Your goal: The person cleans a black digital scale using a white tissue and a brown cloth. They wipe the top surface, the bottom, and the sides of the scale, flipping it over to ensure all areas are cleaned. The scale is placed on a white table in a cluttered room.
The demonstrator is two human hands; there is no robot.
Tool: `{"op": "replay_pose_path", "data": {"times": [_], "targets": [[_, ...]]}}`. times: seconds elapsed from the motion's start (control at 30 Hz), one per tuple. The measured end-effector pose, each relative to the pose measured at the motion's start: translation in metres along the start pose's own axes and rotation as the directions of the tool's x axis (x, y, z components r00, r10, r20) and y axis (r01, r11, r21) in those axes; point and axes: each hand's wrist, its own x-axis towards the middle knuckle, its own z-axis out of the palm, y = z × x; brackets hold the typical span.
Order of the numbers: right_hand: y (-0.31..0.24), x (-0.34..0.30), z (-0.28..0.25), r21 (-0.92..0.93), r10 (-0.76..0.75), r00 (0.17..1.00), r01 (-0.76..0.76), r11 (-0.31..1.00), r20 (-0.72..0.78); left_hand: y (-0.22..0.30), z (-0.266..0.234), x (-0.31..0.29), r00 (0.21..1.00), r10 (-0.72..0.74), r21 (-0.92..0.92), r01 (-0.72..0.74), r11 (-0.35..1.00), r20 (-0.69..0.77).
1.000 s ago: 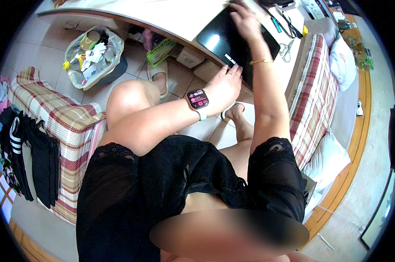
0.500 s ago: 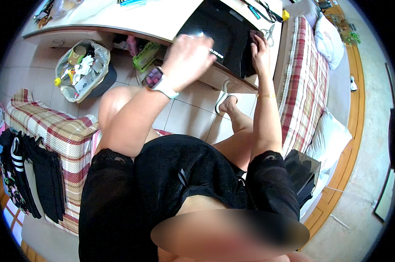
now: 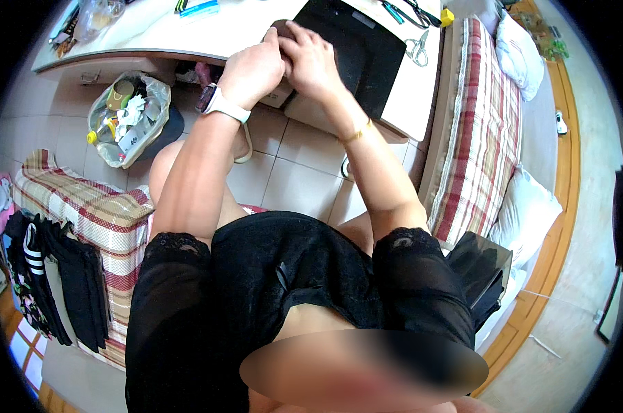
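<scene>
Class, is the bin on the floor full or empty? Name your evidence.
The bin is not empty: crumpled tissue and a yellow-capped bottle show inside. Exactly how full, I cannot tell.

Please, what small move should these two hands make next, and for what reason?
Perhaps the right hand should bring what looks like a dark cloth over the black panel: the left hand and right hand meet at it near the panel's left edge, while most of the panel lies uncovered.

free: tabletop point(image 3: 161, 38) left of hands point(image 3: 255, 71) | obstacles: black panel point(image 3: 368, 62) right, scissors point(image 3: 417, 49) beyond it
</scene>
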Motion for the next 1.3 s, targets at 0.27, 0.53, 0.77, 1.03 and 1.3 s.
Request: {"op": "replay_pose_path", "data": {"times": [0.27,0.53,0.77,1.03,1.3], "targets": [[0.002,-0.11,-0.076,-0.097,0.197,0.98,-0.193,0.976,0.04,-0.014,0.02,0.001,0.975,0.184,0.052,-0.179,0.982,-0.124],[0.043,-0.194,-0.119,0.058,0.664,0.743,-0.662,0.747,-0.084,-0.017,0.037,0.012,0.964,0.158,0.005,-0.161,0.987,-0.215],[0.052,-0.167,-0.107,0.76,0.824,0.559,-0.574,0.305,0.091,-0.035,0.052,0.028,0.982,-0.021,-0.386,-0.055,0.921,-0.189],[0.085,-0.141,-0.135,0.171,0.722,0.689,-0.706,0.687,-0.059,0.0,0.031,-0.012,0.998,-0.018,-0.319,0.035,0.947,0.057],[0.045,-0.12,-0.103,-0.144,0.423,0.906,-0.417,0.897,0.011,0.02,0.039,-0.023,0.957,0.253,0.12,-0.237,0.964,-0.141]]}}
